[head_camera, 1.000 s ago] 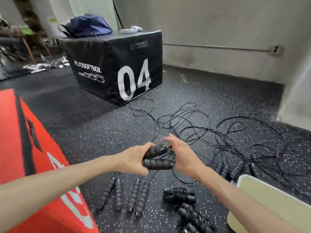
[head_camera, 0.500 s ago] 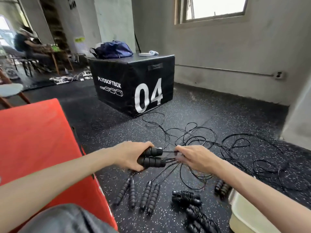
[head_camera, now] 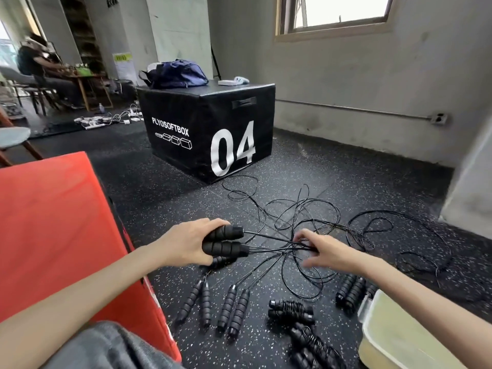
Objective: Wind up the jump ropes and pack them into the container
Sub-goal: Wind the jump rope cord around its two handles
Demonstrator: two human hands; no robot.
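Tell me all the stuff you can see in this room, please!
held handles: two, black, in the left hand
loose cords: tangle, black, floor centre
handle pairs lying unwound: at least three, black, floor near the person
wound ropes: at least two, black, floor beside the container
container: one, pale yellow, lower right
black box: one, marked 04, floor behind the cords
blue bag: one, on the black box
red box: one, left
window: one, upper right wall
left hand: grips both handles
right hand: pinches the cords
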